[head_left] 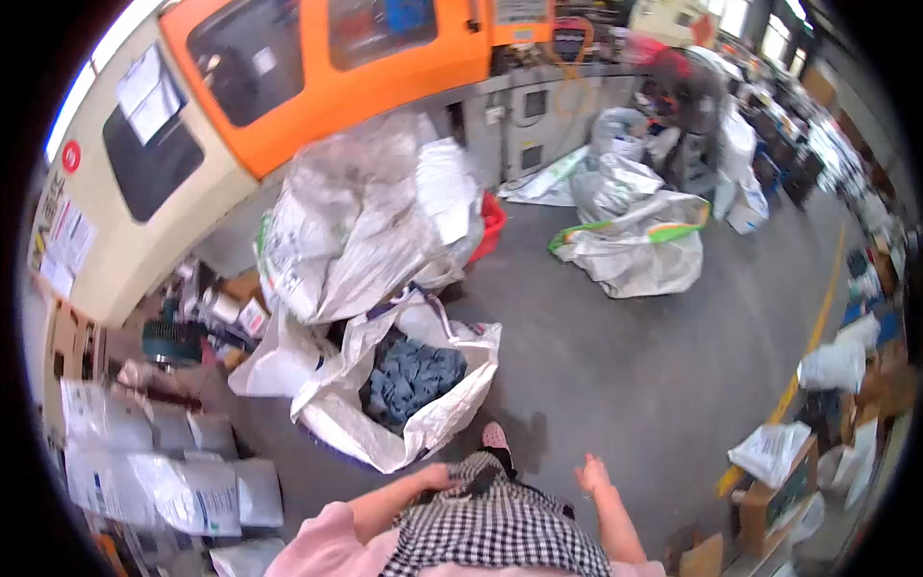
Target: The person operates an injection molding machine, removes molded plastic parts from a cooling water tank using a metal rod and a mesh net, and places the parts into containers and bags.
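My left hand (437,477) is closed at the front of the black-and-white checked apron (500,534). Something dark shows beside its fingers, but I cannot make out what they hold. Away from my body, above the grey floor, my right hand (592,474) hangs with fingers apart and nothing in it. Ahead and to the left stands a white woven sack (452,415), its mouth wide, with many dark grey-blue pieces (415,377) inside. Neither hand touches it.
A large plastic-covered bundle (356,216) stands behind the sack, beside a red bin (488,229). An orange-doored machine (317,67) lines the back left. Another white sack (644,255) sits farther ahead. Filled bags (183,490) are stacked left; a cardboard box (769,505) is right.
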Motion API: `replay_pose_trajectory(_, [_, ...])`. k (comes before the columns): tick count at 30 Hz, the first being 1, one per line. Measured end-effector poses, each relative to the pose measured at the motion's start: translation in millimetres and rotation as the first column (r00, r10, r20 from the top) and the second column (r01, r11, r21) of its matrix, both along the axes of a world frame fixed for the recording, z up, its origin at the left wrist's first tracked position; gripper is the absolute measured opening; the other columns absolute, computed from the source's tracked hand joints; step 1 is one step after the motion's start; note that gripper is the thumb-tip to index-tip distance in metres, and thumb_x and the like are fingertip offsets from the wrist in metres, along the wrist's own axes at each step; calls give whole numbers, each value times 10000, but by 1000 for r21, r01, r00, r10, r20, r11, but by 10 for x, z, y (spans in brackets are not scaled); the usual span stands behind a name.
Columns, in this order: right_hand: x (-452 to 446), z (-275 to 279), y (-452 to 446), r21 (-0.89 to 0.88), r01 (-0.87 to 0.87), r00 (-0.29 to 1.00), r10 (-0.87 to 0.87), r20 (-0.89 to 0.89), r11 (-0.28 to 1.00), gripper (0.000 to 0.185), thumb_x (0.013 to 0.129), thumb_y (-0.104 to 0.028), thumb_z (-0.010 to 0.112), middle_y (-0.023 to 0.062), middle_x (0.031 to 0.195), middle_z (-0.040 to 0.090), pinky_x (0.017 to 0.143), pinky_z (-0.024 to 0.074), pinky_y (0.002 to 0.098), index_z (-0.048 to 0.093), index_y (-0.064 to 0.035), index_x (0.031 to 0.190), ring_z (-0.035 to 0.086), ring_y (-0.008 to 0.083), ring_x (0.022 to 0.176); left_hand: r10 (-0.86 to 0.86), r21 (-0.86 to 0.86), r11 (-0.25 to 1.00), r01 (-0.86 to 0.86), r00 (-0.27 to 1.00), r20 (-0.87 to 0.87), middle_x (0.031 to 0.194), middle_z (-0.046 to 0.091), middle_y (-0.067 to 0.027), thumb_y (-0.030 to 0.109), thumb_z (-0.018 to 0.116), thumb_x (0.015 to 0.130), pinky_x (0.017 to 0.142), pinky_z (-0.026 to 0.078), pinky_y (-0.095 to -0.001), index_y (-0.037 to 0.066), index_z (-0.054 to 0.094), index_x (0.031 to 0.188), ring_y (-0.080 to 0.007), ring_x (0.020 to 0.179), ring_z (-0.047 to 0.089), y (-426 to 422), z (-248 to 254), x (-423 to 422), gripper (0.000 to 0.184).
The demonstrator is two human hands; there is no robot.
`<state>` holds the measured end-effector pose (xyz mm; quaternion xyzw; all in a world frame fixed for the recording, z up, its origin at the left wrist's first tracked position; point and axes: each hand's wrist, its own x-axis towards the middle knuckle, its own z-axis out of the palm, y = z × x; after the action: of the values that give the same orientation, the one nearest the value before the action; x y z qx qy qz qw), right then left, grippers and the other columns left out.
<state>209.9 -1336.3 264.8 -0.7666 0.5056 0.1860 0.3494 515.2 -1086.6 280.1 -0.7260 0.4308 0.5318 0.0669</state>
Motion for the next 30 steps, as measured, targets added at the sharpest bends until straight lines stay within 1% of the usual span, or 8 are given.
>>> replay_pose_trajectory(7, [2392,524,-1304,-84,-372,907,381,178,924,541,791,-229,611,256,1221,433,953,367,433,387,-22,1239,414,393,1145,530,-84,842,-533,846,-52,677,631,-125,599,526,769,612,473,-349,43,673,827,-213,652,614,34,-17,835,578])
replay_pose_trajectory(12, [4751,1046,-1908,-267,-513,638,571,517,815,536,775,-169,599,244,1191,459,943,369,427,382,-1,1236,437,386,1119,928,76,205,-976,169,-333,1012,595,-147,389,545,862,720,533,-327,-41,538,1128,-236,860,612,-64,514,1478,505])
replay_pose_trajectory(15, [6250,1377,-2053,-451,-524,452,684,573,723,560,763,-156,591,258,1185,451,936,374,428,364,9,1247,450,410,1088,923,-36,70,-997,79,-376,1031,564,-166,377,517,881,688,536,-341,-44,465,1174,-248,872,607,-332,783,2078,516])
replay_pose_trajectory(19, [8133,1747,-2125,-517,-512,374,720,585,686,670,760,-182,611,279,1210,413,930,374,441,272,-36,1320,372,405,1165,872,-193,-340,-920,-231,-431,927,561,-125,401,509,877,620,538,-324,-35,442,1192,-211,735,596,-903,978,3160,542])
replay_pose_trajectory(21, [8947,1777,-2212,-535,-530,332,742,583,658,700,760,-184,613,282,1217,405,927,374,444,242,-50,1338,354,400,1183,869,-368,-405,-837,-228,-438,961,550,-138,406,494,882,614,538,-320,-21,393,1242,-212,770,594,-1264,1203,3855,567])
replay_pose_trajectory(23, [9613,1629,-2247,-848,-71,267,829,491,526,758,734,-187,638,227,1116,477,865,403,432,221,-46,1351,461,370,1057,906,-442,-363,-820,-199,-374,1012,542,-157,401,492,884,625,537,-318,-37,361,1266,-224,848,584,-1580,1330,4619,596])
replay_pose_trajectory(26, [10070,1365,-2447,-733,-488,245,881,406,473,737,730,-116,600,180,987,547,805,426,416,225,-58,1361,517,344,968,848,-473,-500,-725,-302,-435,1056,531,-192,439,522,854,664,532,-332,-83,318,1277,-246,916,567,-2100,1304,5694,702])
replay_pose_trajectory(30, [9661,854,-2970,-809,-495,-214,858,468,318,603,666,0,503,120,787,517,679,437,399,454,-103,1258,521,286,774,841,-435,-540,-721,-438,-319,1162,459,-231,576,603,730,753,500,-384,-120,226,1305,-296,1014,524,-2792,1332,6812,979])
